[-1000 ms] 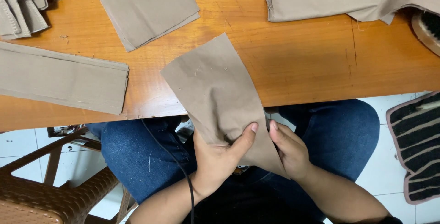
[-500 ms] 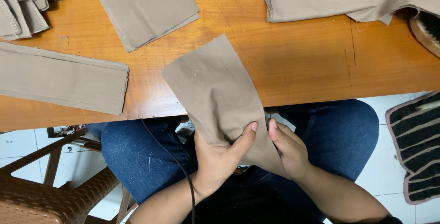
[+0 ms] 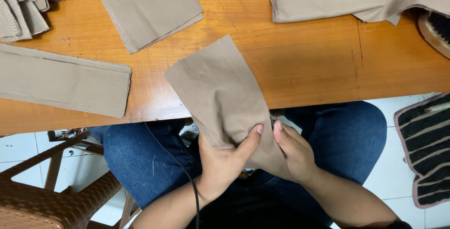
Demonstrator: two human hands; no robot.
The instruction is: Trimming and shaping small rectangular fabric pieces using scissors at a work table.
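my left hand (image 3: 225, 158) and right hand (image 3: 293, 154) both pinch the near end of a tan cloth piece (image 3: 220, 93), thumbs on top, each grip closed on it. its far end lies on the wooden tabletop (image 3: 304, 65) (the rest hangs over my lap). a long folded strip (image 3: 63, 80) sits well to the left.

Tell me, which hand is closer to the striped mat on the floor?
The right hand. It grips the tan cloth piece on the side toward the striped mat, while the left hand holds the cloth farther away, beyond the right hand.
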